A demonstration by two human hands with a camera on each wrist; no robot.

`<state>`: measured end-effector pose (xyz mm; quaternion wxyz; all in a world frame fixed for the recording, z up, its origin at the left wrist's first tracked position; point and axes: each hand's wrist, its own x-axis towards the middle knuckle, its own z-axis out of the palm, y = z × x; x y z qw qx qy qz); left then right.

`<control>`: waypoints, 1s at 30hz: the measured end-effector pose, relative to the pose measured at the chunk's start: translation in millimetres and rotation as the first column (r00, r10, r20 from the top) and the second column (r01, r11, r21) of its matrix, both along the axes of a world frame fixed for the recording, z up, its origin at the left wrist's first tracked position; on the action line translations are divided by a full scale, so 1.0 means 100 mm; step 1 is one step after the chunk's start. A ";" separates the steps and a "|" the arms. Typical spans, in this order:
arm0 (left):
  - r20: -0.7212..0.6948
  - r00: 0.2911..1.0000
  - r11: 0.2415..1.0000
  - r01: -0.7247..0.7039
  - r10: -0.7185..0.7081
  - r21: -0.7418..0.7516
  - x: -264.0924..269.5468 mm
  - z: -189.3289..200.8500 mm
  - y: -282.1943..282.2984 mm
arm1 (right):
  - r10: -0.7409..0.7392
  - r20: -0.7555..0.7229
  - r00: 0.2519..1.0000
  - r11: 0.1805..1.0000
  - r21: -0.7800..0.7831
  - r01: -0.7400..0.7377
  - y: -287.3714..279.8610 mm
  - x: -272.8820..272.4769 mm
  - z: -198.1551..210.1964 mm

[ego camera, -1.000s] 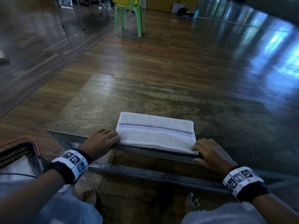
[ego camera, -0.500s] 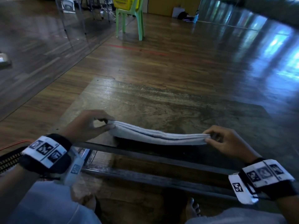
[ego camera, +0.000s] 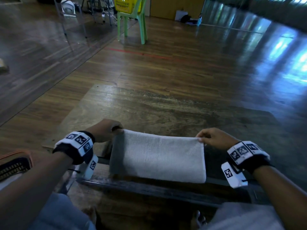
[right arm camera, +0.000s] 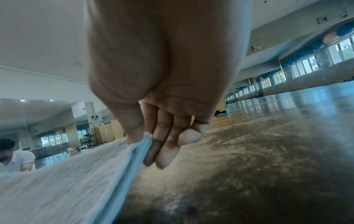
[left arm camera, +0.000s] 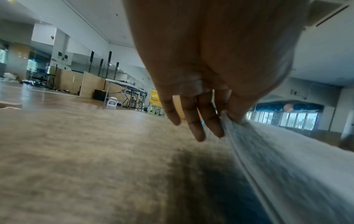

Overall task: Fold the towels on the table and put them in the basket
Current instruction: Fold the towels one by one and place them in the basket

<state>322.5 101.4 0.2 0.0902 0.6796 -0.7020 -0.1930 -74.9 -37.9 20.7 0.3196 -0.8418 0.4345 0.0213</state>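
A folded white towel (ego camera: 163, 156) hangs in the air over the near edge of the wooden table (ego camera: 166, 113), held up by its top corners. My left hand (ego camera: 114, 128) pinches the top left corner, and in the left wrist view the thumb and fingers clamp the towel's edge (left arm camera: 235, 128). My right hand (ego camera: 203, 138) pinches the top right corner; the right wrist view shows the layered towel edge (right arm camera: 141, 145) between thumb and fingers. The basket (ego camera: 15, 165), dark mesh with an orange rim, sits low at the far left beside my left arm.
Beyond the table lies a wide wooden floor. A green plastic chair (ego camera: 132, 24) carrying a yellow basket (ego camera: 124, 4) stands far back. My knees and a bare foot (ego camera: 200, 218) are under the table's near edge. A person in white (right arm camera: 15, 157) appears in a mirror at left.
The towel lay flat on the table a second ago; both hands gripped its ends, lifted it, and now hold it hanging by its top edge, nearer to me.
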 end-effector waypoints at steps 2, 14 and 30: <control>0.113 0.988 0.995 -0.097 0.100 -0.035 -0.03 -0.09 -0.08 | -0.056 -0.018 0.998 0.998 -0.037 0.055 -0.05 0.05 -0.11; 0.301 0.953 0.999 0.034 -0.037 0.014 -1.15 -0.15 0.40 | 0.029 -0.256 0.966 0.831 -0.531 -0.166 0.76 0.43 -0.31; 0.276 0.933 0.964 0.257 -0.230 -0.068 -1.38 -0.18 0.29 | -0.054 -0.298 0.953 0.895 -0.439 -0.086 0.54 0.27 -0.34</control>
